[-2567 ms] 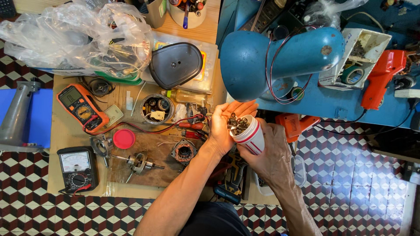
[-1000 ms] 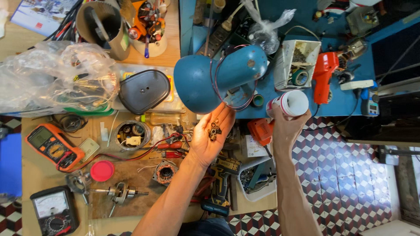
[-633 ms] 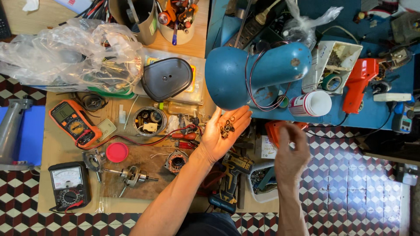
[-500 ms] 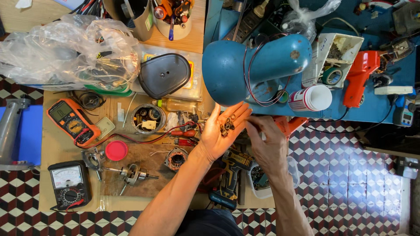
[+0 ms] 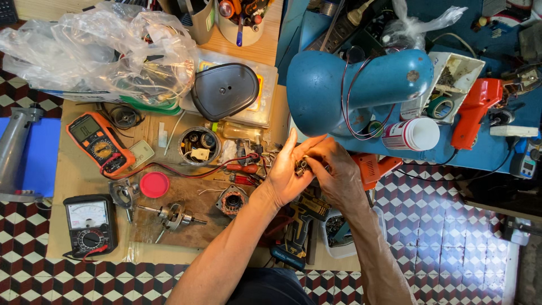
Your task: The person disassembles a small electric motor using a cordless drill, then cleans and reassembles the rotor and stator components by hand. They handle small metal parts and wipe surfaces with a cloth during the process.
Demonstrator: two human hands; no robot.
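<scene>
Dark metal small parts [image 5: 301,165] lie in the cupped, open left hand [image 5: 288,178] above the desk [image 5: 73,175]; right hand [image 5: 337,175] fingertips pinch one. They look light, hard, easily spilled.

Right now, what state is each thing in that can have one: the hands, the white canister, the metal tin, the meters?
left hand: open, palm up, cupping small metal parts
right hand: fingertips picking at those parts
white canister: lying on its side on the blue bench, cap on
metal tin: open, parts inside
red lid: off, flat on the board
orange multimeter: screen blank
analog meter: lying face up
</scene>
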